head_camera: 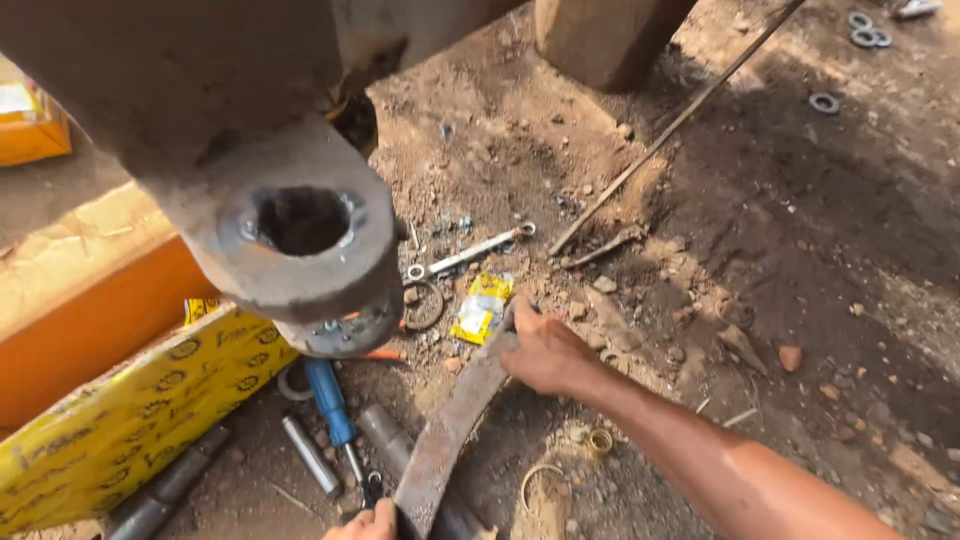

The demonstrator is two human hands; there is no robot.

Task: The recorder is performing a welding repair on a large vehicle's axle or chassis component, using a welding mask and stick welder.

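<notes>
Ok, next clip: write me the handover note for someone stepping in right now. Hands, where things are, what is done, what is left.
Right hand grips the upper end of the curved rusty steel leaf. Left hand holds its lower end at the frame's bottom edge.
The leaf lies over the dirt ground, below the big eye bracket.
Nearby: spanner, blue-handled screwdriver, steel pins, washers.
Done: leaf in both hands.
Left: not fitted to anything yet.

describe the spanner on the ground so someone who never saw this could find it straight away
Start at the big rusty metal eye hanging at upper left, with a round hole through it. Just to its right, on the dirt, lies a slim silver spanner, slanting up to the right, above a small yellow packet. Unlike the blue-handled screwdriver and grey pins nearby, it is thin, bright and has a ring at each end.
</notes>
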